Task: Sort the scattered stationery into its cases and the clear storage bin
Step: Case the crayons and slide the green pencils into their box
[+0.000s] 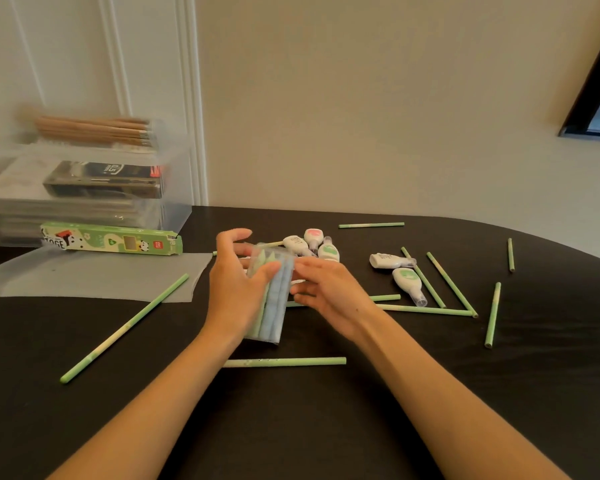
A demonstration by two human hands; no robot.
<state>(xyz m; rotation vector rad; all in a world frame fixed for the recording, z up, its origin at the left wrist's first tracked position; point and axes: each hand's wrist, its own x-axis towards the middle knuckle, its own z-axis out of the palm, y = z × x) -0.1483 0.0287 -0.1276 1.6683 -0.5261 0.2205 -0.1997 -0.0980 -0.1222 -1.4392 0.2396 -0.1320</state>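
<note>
The contents of the clear storage bin [84, 188] at the far left of the black table [326, 427] are blurring through its walls; only a dark box marked 0.5 [104, 180] and a bundle of wooden pencils [94, 129] lying across the top are reading clearly. The far end of the clear case [269, 299] is disappearing behind the fingers, and whether it is standing open or closed cannot be told.

A translucent sheet [94, 277] is lying flat before the bin, with a green pencil box [111, 239] lying at its far edge, just in front of the bin. Green pencils are lying scattered around the hands: one [123, 329] at the left overlapping the sheet, one [284, 362] near the wrists, several well apart at the right. Five correction tapes [407, 284] are lying in two loose groups beyond and to the right of the hands.

The case is sitting mid-table, tilted, showing pale blue and green sticks inside. The left hand [236, 289] is gripping it, thumb curling over its front. The right hand [329, 289] is resting relaxed fingers against its right edge.
</note>
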